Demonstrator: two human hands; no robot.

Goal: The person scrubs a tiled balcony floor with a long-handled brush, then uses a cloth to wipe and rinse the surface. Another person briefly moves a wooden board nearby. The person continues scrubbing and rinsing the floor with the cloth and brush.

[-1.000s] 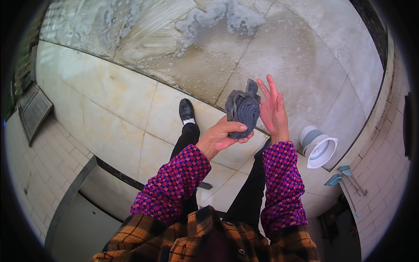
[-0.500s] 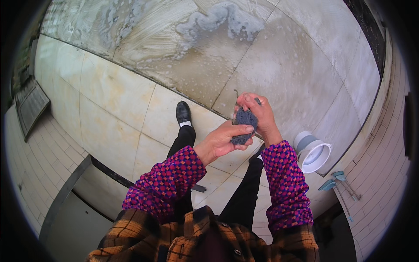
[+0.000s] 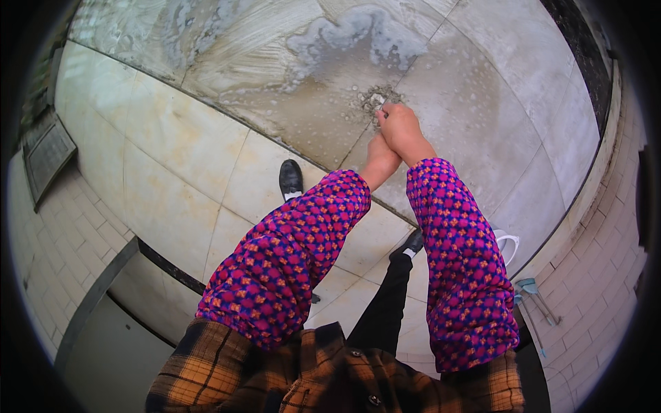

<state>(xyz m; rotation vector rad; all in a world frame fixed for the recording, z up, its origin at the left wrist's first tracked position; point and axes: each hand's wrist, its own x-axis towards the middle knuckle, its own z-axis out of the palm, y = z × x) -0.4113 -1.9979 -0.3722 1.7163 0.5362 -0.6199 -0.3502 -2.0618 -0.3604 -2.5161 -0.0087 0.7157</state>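
Note:
My right hand point(image 3: 405, 131) reaches out low over the wet pale floor, its fingers closed and pointing away from me. Against its wrist lies my left hand point(image 3: 381, 160), whose fingers are hidden beneath the right hand. A small dark bit at the right fingertips looks like the wadded dark grey cloth held by both hands in the earlier frame; the rest of it is out of sight. Just beyond the fingertips, murky water splashes point(image 3: 379, 98) on the large tiles point(image 3: 475, 103).
Grey suds point(image 3: 358, 31) spread over the tiles ahead. My black shoes point(image 3: 290, 177) stand on the lighter tiled strip. A white bucket point(image 3: 508, 242) is mostly hidden by my right sleeve. Blue-headed long-handled tools point(image 3: 529, 286) lie at the right, and a dark framed panel point(image 3: 49, 160) at the left.
Both hands have moved forward and away from my body, and the grey cloth has gone almost out of sight. A splash of water has appeared before them. My sleeves now cover most of the bucket.

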